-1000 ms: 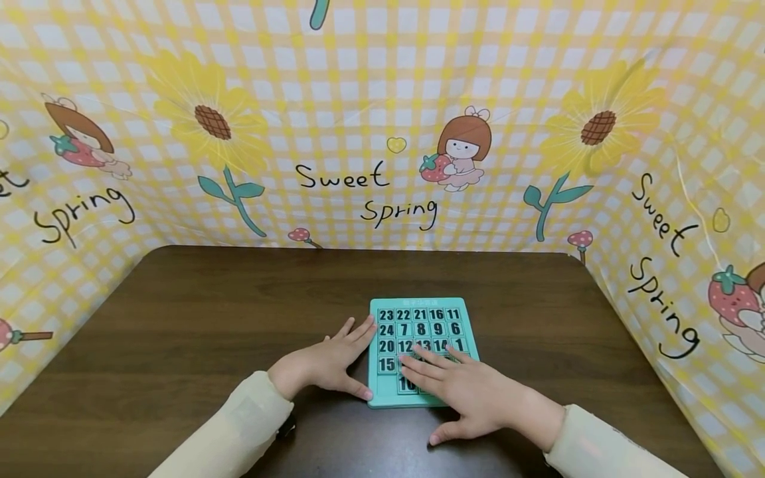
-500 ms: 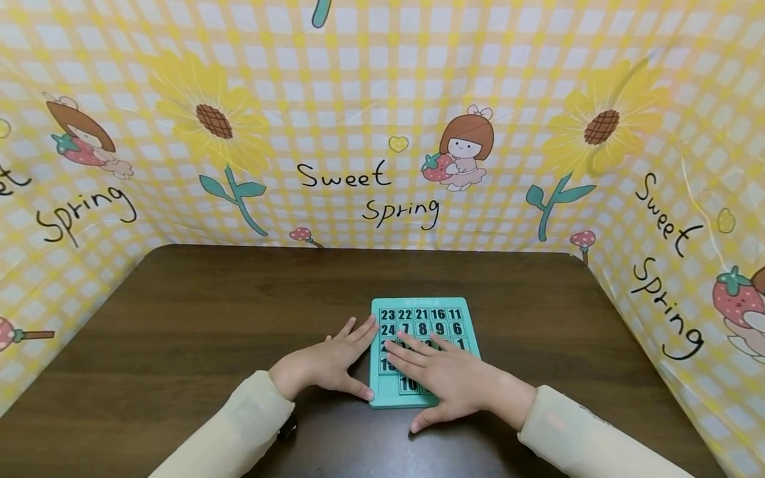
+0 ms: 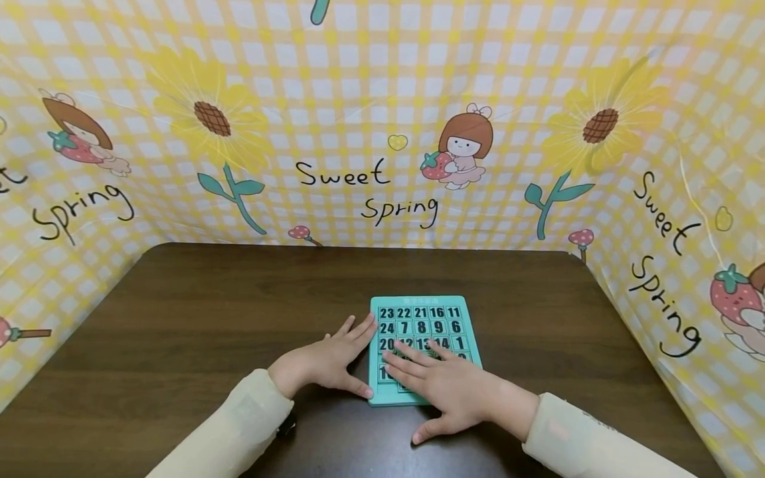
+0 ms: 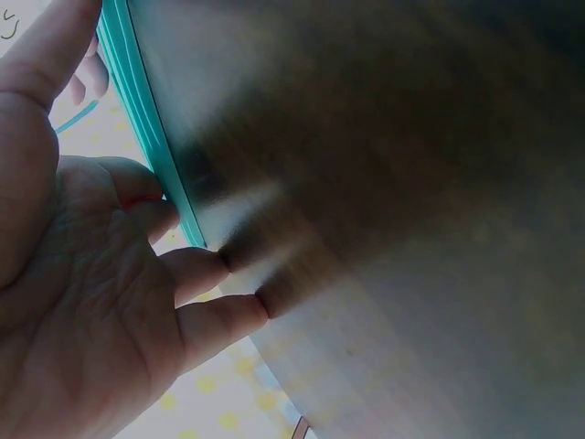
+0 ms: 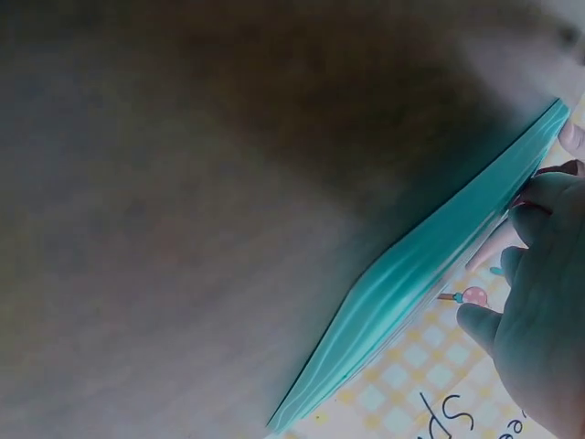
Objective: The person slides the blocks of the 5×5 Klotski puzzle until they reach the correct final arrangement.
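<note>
A teal number slide puzzle [image 3: 418, 301] lies flat on the table, its top rows reading 23 22 21 16 11 and 24 7 8 9 6. My left hand [image 3: 329, 362] braces its left edge, thumb at the near corner and fingers farther up. In the left wrist view that hand [image 4: 101, 283] is spread beside the teal edge [image 4: 151, 128]. Over the lower rows lies my right hand [image 3: 457, 388], fingers extended, fingertips on or just above a left-column tile [image 3: 384, 374], partly hidden. Several tiles are covered by this hand. The right wrist view shows the puzzle's side [image 5: 420, 261].
The dark wooden table [image 3: 251, 292] extends around the puzzle. Yellow checked cloth [image 3: 346, 119] with flowers and "Sweet Spring" lettering stands behind and at both sides. A small dark object [image 3: 287, 425] shows under the left sleeve.
My right hand reached left, then drew slightly toward me. The left-column tile under its fingertips slid down, partway into the bottom-left gap. My left hand stayed in place.
</note>
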Demonstrator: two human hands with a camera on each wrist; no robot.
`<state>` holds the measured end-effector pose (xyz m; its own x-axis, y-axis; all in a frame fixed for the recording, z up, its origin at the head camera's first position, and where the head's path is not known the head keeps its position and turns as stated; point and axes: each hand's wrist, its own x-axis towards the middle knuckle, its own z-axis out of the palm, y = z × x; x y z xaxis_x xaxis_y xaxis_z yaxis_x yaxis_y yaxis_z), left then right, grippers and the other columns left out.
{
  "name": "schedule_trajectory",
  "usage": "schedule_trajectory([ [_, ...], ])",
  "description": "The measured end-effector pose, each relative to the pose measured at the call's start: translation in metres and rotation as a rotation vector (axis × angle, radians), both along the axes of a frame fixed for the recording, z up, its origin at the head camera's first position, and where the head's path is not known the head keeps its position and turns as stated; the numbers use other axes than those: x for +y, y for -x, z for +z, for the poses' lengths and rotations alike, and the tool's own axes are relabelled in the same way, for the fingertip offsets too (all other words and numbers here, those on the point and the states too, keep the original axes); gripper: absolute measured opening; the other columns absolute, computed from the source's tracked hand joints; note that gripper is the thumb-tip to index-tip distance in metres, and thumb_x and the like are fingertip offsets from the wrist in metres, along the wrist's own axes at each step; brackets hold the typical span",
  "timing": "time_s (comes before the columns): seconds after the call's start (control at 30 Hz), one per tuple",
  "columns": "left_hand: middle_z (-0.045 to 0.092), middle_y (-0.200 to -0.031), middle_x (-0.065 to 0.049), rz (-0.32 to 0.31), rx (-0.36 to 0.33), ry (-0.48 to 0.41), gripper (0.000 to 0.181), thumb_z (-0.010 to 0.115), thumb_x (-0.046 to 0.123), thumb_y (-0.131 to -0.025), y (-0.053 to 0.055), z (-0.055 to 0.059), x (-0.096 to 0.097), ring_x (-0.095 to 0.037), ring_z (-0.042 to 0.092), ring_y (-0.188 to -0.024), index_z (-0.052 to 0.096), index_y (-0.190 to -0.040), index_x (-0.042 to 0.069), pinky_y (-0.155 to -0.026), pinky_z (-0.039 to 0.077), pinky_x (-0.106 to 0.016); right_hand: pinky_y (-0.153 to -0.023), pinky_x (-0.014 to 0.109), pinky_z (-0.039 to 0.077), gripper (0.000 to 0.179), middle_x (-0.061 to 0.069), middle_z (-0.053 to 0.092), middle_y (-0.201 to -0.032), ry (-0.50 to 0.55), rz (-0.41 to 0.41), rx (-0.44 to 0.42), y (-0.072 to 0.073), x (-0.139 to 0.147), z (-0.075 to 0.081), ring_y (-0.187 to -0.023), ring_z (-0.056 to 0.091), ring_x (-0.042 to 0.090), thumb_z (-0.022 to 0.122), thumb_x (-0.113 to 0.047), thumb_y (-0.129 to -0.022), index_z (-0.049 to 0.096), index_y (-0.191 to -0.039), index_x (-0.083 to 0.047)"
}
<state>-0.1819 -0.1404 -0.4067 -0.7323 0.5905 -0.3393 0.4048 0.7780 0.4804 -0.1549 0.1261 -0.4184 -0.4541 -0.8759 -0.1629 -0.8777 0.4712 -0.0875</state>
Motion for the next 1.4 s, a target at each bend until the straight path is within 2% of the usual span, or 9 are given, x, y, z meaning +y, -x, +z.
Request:
schedule_trajectory([
  [0.37,-0.005,-0.169,-0.004,0.007,-0.008,-0.008,0.114,0.077,0.052,-0.08,0.003,-0.003,0.002,-0.039,-0.008,-0.154,0.007,-0.161,0.012,-0.113,0.015,-0.073,-0.118,0.063,0.021,0.097,-0.002,0.006,-0.169,0.0,0.03,0.017,-0.008,0.001,0.002,-0.157,0.002,0.022,0.041,-0.076,-0.09,0.012,-0.161,-0.017],
  [0.5,-0.005,-0.169,-0.004,0.011,-0.012,-0.008,0.114,0.077,0.053,-0.08,0.003,-0.004,0.001,-0.039,-0.008,-0.154,0.007,-0.161,0.012,-0.113,0.015,-0.073,-0.119,0.062,0.021,0.1,-0.001,0.004,-0.169,0.008,-0.005,0.026,-0.001,0.002,0.003,-0.157,0.001,0.022,0.043,-0.077,-0.089,0.011,-0.161,-0.016],
  [0.73,-0.005,-0.169,-0.004,0.011,-0.015,-0.002,0.114,0.077,0.054,-0.08,0.002,-0.004,0.001,-0.039,-0.008,-0.154,0.008,-0.161,0.011,-0.113,0.016,-0.073,-0.121,0.06,0.016,0.106,-0.004,-0.003,-0.169,-0.033,-0.097,-0.014,0.018,0.002,0.0,-0.156,-0.005,0.02,0.042,-0.082,-0.085,0.007,-0.162,-0.018],
  [0.93,-0.005,-0.169,-0.003,0.01,-0.014,0.006,0.114,0.076,0.054,-0.08,0.003,-0.003,0.001,-0.038,-0.008,-0.154,0.008,-0.161,0.012,-0.114,0.016,-0.072,-0.121,0.06,0.017,0.108,-0.004,-0.003,-0.169,-0.036,-0.13,0.0,0.026,-0.003,0.0,-0.156,-0.005,0.019,0.042,-0.084,-0.083,0.009,-0.161,-0.019],
  [1.17,-0.005,-0.169,-0.003,0.008,-0.02,0.0,0.113,0.076,0.054,-0.081,0.003,-0.002,0.002,-0.038,-0.008,-0.154,0.008,-0.161,0.013,-0.114,0.015,-0.072,-0.121,0.06,0.017,0.107,-0.004,0.0,-0.169,-0.042,-0.124,-0.002,0.028,-0.007,0.0,-0.157,-0.004,0.02,0.042,-0.084,-0.083,0.01,-0.161,-0.018],
  [1.4,-0.006,-0.169,-0.003,0.006,-0.02,0.005,0.113,0.076,0.054,-0.081,0.003,-0.002,0.002,-0.039,-0.009,-0.154,0.007,-0.161,0.012,-0.113,0.015,-0.073,-0.122,0.06,0.013,0.107,-0.004,-0.002,-0.169,-0.043,-0.093,-0.017,0.02,-0.006,0.002,-0.156,-0.005,0.02,0.042,-0.083,-0.084,0.008,-0.161,-0.018],
])
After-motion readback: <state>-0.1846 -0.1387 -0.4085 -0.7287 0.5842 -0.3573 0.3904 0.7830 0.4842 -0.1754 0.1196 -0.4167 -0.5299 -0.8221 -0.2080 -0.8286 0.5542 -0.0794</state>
